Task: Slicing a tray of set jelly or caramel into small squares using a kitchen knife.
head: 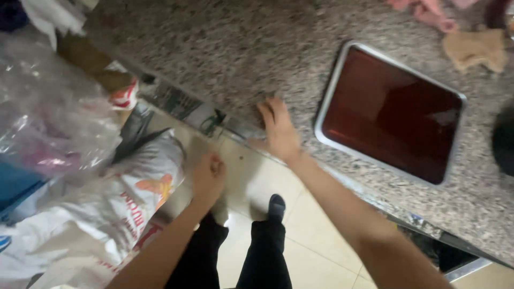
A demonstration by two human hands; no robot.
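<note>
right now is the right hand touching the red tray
No, the right hand lies flat on the granite counter, apart from the red tray.

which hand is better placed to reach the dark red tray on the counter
Right, probably. The right hand already rests flat on the granite counter edge, just beside the metal-rimmed tray. The left hand hangs lower, off the counter, over the floor near the plastic bags.

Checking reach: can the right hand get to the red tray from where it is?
Probably yes. The right hand lies flat on the counter edge, and the tray sits on the same counter just beside it, with only bare stone showing between them.
</note>
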